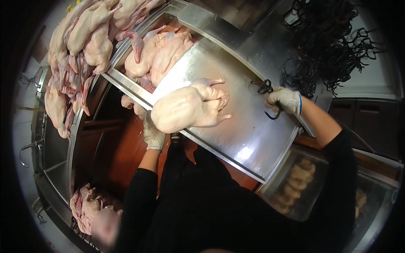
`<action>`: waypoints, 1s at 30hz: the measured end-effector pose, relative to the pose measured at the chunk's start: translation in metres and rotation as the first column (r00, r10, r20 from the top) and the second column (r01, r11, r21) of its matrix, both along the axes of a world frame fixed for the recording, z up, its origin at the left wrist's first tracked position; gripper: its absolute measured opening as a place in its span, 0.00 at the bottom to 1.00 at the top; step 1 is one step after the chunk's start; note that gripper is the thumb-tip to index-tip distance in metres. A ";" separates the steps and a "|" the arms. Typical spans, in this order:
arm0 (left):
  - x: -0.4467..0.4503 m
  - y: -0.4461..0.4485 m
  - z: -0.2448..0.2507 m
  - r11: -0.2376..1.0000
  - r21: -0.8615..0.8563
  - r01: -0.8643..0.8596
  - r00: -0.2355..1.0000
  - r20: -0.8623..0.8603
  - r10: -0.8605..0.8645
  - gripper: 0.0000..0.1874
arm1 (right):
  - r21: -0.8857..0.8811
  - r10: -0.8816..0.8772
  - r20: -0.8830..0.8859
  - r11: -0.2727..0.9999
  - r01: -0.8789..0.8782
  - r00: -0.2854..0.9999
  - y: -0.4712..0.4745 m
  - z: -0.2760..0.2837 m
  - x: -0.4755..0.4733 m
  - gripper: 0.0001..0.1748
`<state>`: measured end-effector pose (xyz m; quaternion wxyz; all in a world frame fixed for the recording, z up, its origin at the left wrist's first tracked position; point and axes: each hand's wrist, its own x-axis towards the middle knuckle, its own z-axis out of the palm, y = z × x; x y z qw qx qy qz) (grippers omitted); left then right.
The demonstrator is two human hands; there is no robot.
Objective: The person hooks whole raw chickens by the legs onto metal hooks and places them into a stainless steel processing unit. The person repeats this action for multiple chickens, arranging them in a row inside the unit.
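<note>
A plucked, pale whole duck carcass (180,109) lies on the sloping stainless steel worktop (240,126), its legs towards the right. My left hand (154,131), in a white knit glove, grips its neck end at the worktop's near edge. A pinkish piece of the neck (134,107) shows beyond the fingers; the rest is hidden by the glove. Over the right part of the worktop, my right hand (280,98), gloved too, is closed around a black metal hanging hook (265,87). One curved tip of the hook points down below the fingers. Hook and carcass are apart.
More carcasses (172,52) lie in the recessed basin behind. Others are heaped at the upper left (91,34) and lower left (87,205). Many black hooks (326,44) hang or lie at the upper right. A liquid-filled vat (272,193) holds pale pieces (297,180).
</note>
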<state>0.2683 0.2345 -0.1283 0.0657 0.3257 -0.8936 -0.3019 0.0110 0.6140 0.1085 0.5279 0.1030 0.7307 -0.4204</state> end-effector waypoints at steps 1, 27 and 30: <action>0.000 0.000 0.001 0.999 0.020 -0.049 0.999 0.021 0.048 0.48 | -0.112 -0.202 0.018 0.973 0.202 0.979 0.003 -0.012 0.015 0.16; -0.065 -0.047 0.235 0.944 0.038 0.329 0.807 -0.531 -0.260 0.29 | -0.837 -0.562 0.516 -0.171 0.520 0.646 -0.072 -0.015 0.148 0.33; -0.080 -0.035 0.295 0.775 -0.259 0.577 0.652 -0.425 -0.627 0.30 | -0.920 -0.459 0.389 -0.233 0.313 0.799 -0.062 0.001 0.164 0.28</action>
